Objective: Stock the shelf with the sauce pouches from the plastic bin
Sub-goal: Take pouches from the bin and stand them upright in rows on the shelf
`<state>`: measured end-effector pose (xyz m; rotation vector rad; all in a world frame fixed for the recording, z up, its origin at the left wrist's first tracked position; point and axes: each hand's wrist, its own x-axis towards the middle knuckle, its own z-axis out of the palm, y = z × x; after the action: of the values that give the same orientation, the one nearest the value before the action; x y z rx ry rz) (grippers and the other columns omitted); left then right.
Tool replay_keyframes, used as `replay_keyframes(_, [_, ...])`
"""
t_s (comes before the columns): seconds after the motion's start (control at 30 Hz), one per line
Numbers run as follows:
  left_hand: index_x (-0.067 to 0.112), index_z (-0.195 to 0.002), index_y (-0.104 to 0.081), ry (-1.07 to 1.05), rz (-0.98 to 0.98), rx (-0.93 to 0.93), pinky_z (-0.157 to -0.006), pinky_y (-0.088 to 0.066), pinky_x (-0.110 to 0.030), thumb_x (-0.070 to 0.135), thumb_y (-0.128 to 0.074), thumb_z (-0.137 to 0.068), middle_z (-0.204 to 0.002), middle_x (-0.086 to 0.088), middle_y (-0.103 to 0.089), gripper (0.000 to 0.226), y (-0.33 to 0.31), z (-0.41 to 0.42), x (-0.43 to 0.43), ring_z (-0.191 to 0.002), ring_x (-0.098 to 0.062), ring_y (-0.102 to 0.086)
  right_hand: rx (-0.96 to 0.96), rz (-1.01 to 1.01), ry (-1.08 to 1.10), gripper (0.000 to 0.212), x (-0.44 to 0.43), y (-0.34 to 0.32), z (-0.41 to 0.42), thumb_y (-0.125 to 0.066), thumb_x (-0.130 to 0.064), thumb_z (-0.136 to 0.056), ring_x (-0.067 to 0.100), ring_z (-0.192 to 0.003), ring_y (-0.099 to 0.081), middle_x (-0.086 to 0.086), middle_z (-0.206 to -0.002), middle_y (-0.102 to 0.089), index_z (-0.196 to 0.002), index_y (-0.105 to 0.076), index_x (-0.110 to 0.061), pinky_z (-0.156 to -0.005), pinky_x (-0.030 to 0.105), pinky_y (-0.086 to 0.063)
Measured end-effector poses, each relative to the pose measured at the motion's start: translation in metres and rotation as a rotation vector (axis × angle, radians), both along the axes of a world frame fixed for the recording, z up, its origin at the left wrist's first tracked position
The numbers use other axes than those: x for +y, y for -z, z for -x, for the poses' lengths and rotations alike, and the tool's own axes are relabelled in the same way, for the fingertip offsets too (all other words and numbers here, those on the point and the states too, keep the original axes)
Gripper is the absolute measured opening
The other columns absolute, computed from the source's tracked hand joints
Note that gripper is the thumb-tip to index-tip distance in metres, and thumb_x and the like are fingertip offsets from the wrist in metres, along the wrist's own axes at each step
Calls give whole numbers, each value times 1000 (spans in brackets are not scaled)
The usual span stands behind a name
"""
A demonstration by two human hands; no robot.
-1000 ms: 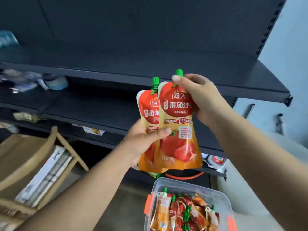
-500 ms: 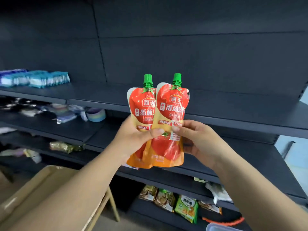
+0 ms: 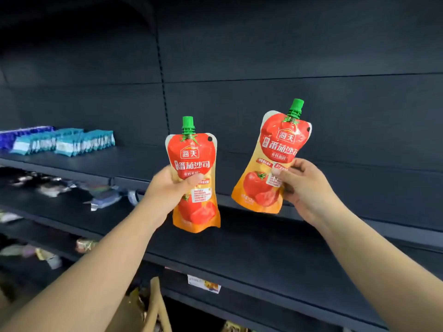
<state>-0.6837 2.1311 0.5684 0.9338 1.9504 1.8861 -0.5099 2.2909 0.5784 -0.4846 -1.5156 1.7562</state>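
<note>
Sauce stock, two units: pressed together a moment ago, now parted. The left pouch [image 3: 191,152] is upright, my left hand [image 3: 167,188] gripping its middle, thumb across the front. The right pouch [image 3: 268,152] is tilted, pinched at its side by my right hand [image 3: 304,188]. Both are in the air before the shelf [image 3: 134,161], probably its upper board. Each is ready for separate placing.

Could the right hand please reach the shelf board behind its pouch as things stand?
Probably yes: the right hand holds its sauce pouch close before the shelf board, and nothing shows between them.
</note>
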Motion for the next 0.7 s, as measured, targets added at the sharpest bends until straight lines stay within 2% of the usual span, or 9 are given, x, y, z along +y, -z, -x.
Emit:
replay_keyframes(0.07, [27, -92, -56, 24, -10, 10, -94, -47, -47, 40, -71, -52, -100, 4, -66, 44, -3, 24, 21, -100, -21, -62, 31, 22, 5, 15, 22, 10, 26, -58, -4, -87, 13, -78, -69, 0, -91, -70, -98, -55, -13, -62, 29, -55])
replay_keyframes(0.17, [26, -101, -55, 60, -31, 28, -92, -49, -44, 36, -72, -56, -103, 2, -66, 50, -3, 69, 63, -101, -21, -62, 34, -31, -4, 18, 65, 20, 68, -57, -3, -87, 13, -81, -69, -1, -92, -71, -98, -61, -16, -68, 29, -55])
replay_keyframes(0.27, [25, -106, -54, 93, -25, 30, -93, -48, -41, 19, -69, -74, -104, 1, -66, 36, -5, 116, 102, -104, -22, -62, 15, -105, -1, 21, 106, 16, 110, -59, -1, -85, 18, -89, -68, 0, -95, -71, -96, -62, -19, -76, 31, -54])
replay_keyframes(0.43, [25, -105, -55, 123, -8, -27, -87, -50, -36, 9, -65, -80, -101, 0, -66, 31, -4, 185, 150, -97, -17, -63, -27, -169, -29, 24, 157, 9, 183, -59, -1, -85, 14, -90, -66, -4, -92, -70, -92, -61, -24, -84, 32, -52])
replay_keyframes(0.57, [20, -113, -55, 94, 21, -48, -91, -50, -41, 10, -68, -79, -107, -4, -67, 38, 8, 229, 178, -102, -22, -63, -54, -173, -32, 23, 183, 18, 234, -60, -3, -85, 14, -94, -65, -6, -95, -69, -93, -60, -25, -90, 36, -50])
replay_keyframes(0.7, [27, -107, -51, -6, -9, -126, -93, -48, -41, 14, -71, -76, -108, 2, -64, 39, 21, 259, 198, -105, -19, -61, -75, -131, -8, 23, 198, 34, 270, -61, -5, -85, 16, -100, -64, -5, -100, -68, -94, -60, -27, -95, 40, -49])
